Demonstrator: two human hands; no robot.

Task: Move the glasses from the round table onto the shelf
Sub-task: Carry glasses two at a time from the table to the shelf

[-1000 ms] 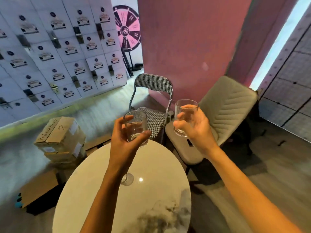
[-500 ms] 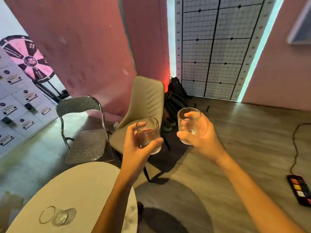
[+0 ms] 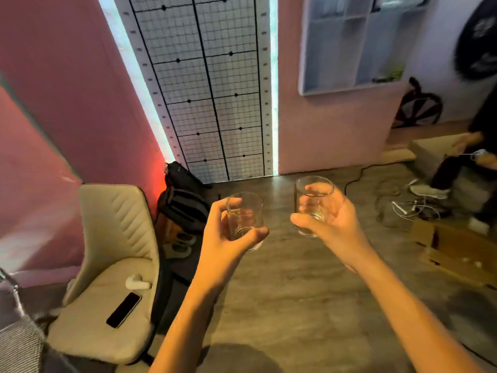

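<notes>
My left hand (image 3: 223, 238) grips a clear empty glass (image 3: 246, 222), held upright in front of me. A second clear glass (image 3: 312, 205) is upright in my right hand (image 3: 330, 224), a little higher and to the right. Both glasses hang in the air above the wooden floor. A pale blue wall shelf (image 3: 352, 41) with square compartments hangs on the pink wall at the upper right, well beyond both hands. The round table is out of view.
A beige padded chair (image 3: 115, 265) stands at the left with a phone (image 3: 123, 309) on its seat. A black backpack (image 3: 183, 208) leans beside it. A seated person (image 3: 465, 168), cardboard boxes (image 3: 457, 249) and cables (image 3: 414, 208) fill the right side.
The view has swung right, away from the round table and the metal chair. The wall shelf and a seated person have come into sight. Both hands still hold their glasses.
</notes>
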